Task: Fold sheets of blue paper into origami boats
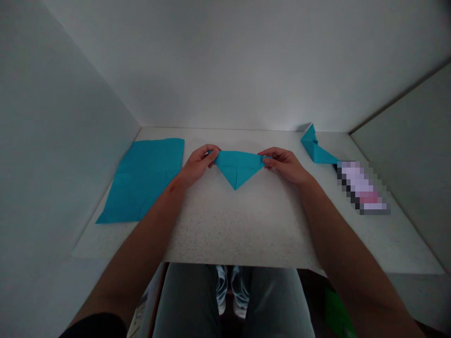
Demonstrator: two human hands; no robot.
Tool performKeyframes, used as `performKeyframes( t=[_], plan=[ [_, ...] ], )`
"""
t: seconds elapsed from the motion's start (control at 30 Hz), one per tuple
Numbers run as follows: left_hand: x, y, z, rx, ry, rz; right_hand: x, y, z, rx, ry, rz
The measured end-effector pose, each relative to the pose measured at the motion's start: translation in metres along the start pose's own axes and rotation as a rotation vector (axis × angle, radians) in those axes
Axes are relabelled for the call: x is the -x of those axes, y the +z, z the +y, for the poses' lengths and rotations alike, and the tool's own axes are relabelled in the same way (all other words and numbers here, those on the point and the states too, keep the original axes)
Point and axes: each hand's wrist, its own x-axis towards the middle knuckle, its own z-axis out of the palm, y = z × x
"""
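A teal paper folded into a downward-pointing triangle (237,169) lies on the white speckled table (225,225). My left hand (199,164) pinches its left corner with the fingers closed. At the opposite corner my right hand (285,164) pinches the paper the same way. The triangle's tip points toward me, and a crease runs down its middle.
Flat teal paper sheets (144,180) lie at the left of the table. A finished folded teal shape (313,145) sits at the back right, beside a blurred rectangular object (362,188). White walls close in the table on three sides. My knees and shoes show below the front edge.
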Motion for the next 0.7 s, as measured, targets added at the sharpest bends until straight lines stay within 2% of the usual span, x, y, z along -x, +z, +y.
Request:
performKeyframes(
  t=[0.23,0.37,0.5,0.6,0.7],
  plan=[
    [0.0,0.003,-0.005,0.159,-0.011,-0.014,0.003,0.005,-0.004,-0.119,0.096,-0.124],
    [0.0,0.004,-0.01,0.158,-0.024,-0.037,0.004,0.009,-0.005,-0.048,0.043,-0.155],
    [0.005,0.013,-0.01,0.151,-0.072,-0.106,0.003,0.027,-0.008,0.03,-0.03,-0.168],
    [0.008,0.02,-0.004,0.137,-0.104,-0.125,0.002,0.042,-0.009,0.082,-0.143,-0.112],
    [0.012,0.026,0.004,0.136,-0.155,-0.166,0.001,0.051,-0.008,0.137,-0.222,0.007]
  ],
)
